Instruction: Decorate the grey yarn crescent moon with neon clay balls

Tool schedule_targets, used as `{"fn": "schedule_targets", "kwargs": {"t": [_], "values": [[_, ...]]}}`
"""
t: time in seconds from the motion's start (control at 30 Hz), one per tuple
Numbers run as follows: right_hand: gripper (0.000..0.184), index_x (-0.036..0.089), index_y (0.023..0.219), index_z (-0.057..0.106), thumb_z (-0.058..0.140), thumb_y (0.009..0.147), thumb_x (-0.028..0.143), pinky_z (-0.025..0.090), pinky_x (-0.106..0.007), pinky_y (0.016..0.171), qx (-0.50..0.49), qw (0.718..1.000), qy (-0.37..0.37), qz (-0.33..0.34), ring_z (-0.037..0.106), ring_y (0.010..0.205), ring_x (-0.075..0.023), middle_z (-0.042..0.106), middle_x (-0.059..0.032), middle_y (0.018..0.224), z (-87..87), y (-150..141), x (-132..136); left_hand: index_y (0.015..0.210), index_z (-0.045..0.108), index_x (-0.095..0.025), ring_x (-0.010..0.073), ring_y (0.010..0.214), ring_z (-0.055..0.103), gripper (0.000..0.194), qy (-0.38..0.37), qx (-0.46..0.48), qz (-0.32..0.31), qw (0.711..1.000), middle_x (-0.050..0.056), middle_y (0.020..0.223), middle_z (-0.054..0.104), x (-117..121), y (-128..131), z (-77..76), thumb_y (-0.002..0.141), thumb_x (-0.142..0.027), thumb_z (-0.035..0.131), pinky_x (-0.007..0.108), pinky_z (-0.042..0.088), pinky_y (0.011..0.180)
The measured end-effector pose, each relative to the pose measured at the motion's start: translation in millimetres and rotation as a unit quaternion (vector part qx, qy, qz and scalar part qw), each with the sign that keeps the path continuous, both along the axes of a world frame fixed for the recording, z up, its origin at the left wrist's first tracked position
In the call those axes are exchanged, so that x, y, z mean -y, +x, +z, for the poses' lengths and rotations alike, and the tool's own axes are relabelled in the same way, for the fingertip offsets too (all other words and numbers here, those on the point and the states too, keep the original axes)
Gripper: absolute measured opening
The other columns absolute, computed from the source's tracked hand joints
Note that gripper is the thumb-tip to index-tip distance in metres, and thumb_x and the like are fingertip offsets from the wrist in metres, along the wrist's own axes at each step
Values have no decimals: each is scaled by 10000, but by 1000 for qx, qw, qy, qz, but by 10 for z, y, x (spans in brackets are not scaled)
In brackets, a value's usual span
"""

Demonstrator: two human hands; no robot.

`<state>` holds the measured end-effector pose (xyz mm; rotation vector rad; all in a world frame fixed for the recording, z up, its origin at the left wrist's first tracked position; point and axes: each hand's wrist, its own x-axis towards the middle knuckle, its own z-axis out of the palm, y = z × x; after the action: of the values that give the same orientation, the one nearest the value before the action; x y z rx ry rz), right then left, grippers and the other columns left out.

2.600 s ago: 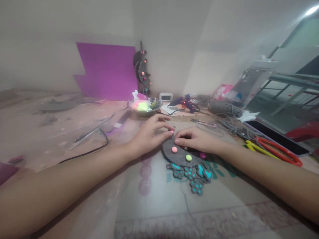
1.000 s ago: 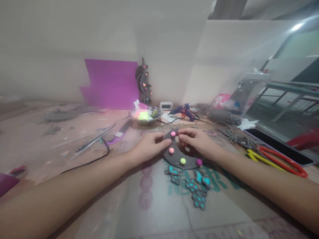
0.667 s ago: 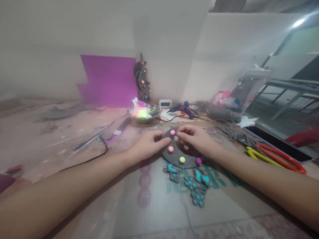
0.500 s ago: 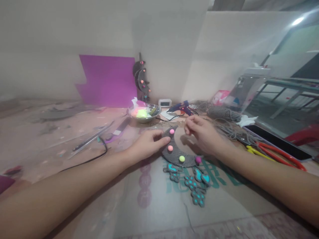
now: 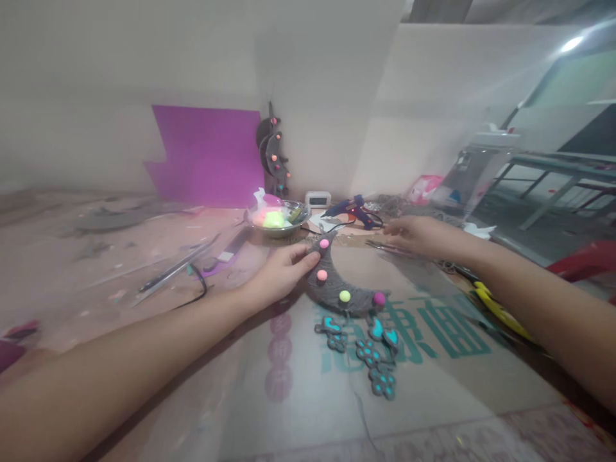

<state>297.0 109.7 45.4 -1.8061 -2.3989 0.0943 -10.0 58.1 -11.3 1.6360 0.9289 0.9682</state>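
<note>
My left hand (image 5: 285,273) pinches the upper left edge of a crescent moon (image 5: 332,285) wrapped in dark grey yarn, its thumb on the front. Pink, coral, yellow-green and purple pom-poms dot the crescent, which tilts up from the cardboard. Beneath its lower edge lie several small grey-outlined charms (image 5: 382,382) with turquoise filling, some paw-shaped. My right hand (image 5: 423,236) is to the right of the crescent, fingers closed around slim metal tweezers (image 5: 380,246) whose tips point left. The hand hides their rear end.
Behind stand a metal bowl (image 5: 298,221) of bright pom-poms, a small white clock (image 5: 318,199) and a blue glue gun (image 5: 347,208). A purple sheet (image 5: 212,157) leans on the wall beside hanging crescents (image 5: 275,151). Yellow-handled pliers (image 5: 500,311) lie under my right forearm.
My right hand has moved right, away from the crescent, and tweezers now show at its fingers. My left hand has shifted the crescent slightly up and left, tilting it.
</note>
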Motion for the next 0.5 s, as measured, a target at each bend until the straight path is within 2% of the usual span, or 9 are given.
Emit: {"fn": "schedule_targets", "kwargs": {"t": [0.13,0.3,0.5], "values": [[296,227,1066,736,568,854,345,457,-314,726,80,996,-14,29,675,918,-256,733,-77,1087,-119,-23,-24,753,556,-167,79,518,389,379,-11,-6,10,1000,-47,603,457,5,-5,16,833,-531,624,194,285,452],[298,212,1005,751,482,892,268,447,-304,715,118,992,34,38,677,882,-245,742,-86,1052,-224,-36,-64,781,570,-158,63,469,344,382,-34,-13,8,999,-60,591,449,38,-1,64,826,-534,617,195,251,429],[306,189,1009,728,451,919,283,411,-309,655,110,988,107,-13,677,795,-259,751,-118,940,-297,-12,-107,779,575,-161,97,541,456,381,-6,-4,5,1000,-40,610,499,14,5,9,826,-537,612,200,324,483]]}}
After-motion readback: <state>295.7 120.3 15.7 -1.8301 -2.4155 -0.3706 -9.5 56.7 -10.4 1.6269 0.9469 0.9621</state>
